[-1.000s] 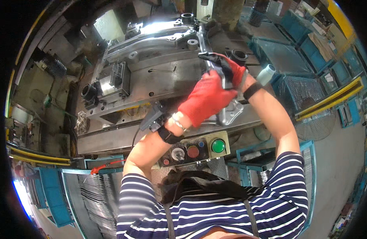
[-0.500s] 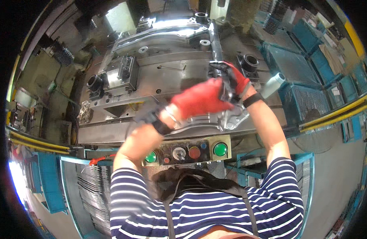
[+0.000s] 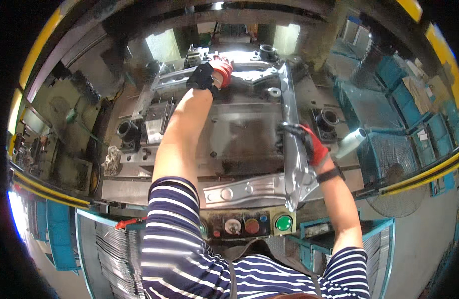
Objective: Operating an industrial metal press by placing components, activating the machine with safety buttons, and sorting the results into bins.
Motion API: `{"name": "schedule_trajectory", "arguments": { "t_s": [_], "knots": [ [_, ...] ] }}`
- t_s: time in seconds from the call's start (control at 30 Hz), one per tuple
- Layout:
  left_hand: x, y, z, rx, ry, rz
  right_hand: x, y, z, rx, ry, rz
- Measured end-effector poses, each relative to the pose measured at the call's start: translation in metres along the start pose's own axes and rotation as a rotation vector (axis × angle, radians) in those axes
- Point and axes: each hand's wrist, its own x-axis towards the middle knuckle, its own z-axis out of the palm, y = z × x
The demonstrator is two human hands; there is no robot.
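A stamped metal frame (image 3: 289, 159) of joined silver rails lies over the press bed (image 3: 239, 134). Its far rail (image 3: 257, 74) runs across the back, and its near rail (image 3: 244, 191) comes close to the front edge. My left hand (image 3: 221, 71), in a red glove with a black wrist strap, reaches out to the far rail; its fingers are hard to make out against the glare. On the right side rail my right hand (image 3: 309, 142), in a red and black glove, is closed, its fingers over the rail's edge.
Dark guide bushings (image 3: 127, 129) stand left and right on the bed. A pale bottle-like cylinder (image 3: 351, 142) leans beyond my right hand. At the front is a control box with a green button (image 3: 283, 223). Teal racks of metal parts (image 3: 115, 254) flank me.
My left hand has swung from the near right part of the frame to its far rail. My right hand now shows lower along the right rail, and the view has shifted.
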Motion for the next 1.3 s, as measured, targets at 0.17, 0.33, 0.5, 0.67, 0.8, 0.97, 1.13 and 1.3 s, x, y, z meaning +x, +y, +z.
{"name": "schedule_trajectory", "arguments": {
  "t_s": [0.17,0.33,0.5,0.67,0.8,0.97,1.13,1.3],
  "knots": [
    [0.016,-0.016,-0.121,-1.237,0.016,0.224,-0.036,0.003,-0.028,-0.258,0.130,0.119],
    [-0.035,-0.099,-0.177,-1.198,0.037,0.225,-0.033,-0.004,-0.024,0.429,0.377,0.478],
    [-0.116,-0.138,-0.176,-1.028,0.212,-0.018,-0.008,-0.041,0.011,0.530,0.487,0.571],
    [-0.234,-0.156,-0.193,-0.968,0.580,-0.200,-0.022,-0.015,-0.011,0.598,0.505,0.636],
    [-0.350,-0.187,-0.179,-1.065,0.404,-0.163,-0.029,0.003,-0.026,0.202,0.522,0.418],
    [-0.481,-0.147,-0.087,-1.030,-0.060,-0.128,-0.038,0.037,-0.037,0.162,0.350,0.228],
    [-0.558,-0.067,-0.014,-1.046,-0.317,-0.041,-0.062,-0.007,-0.030,-0.113,0.291,0.407],
    [-0.546,0.003,0.022,-1.106,-0.254,0.033,-0.019,-0.057,-0.016,-0.178,0.146,0.423]
  ]
}}
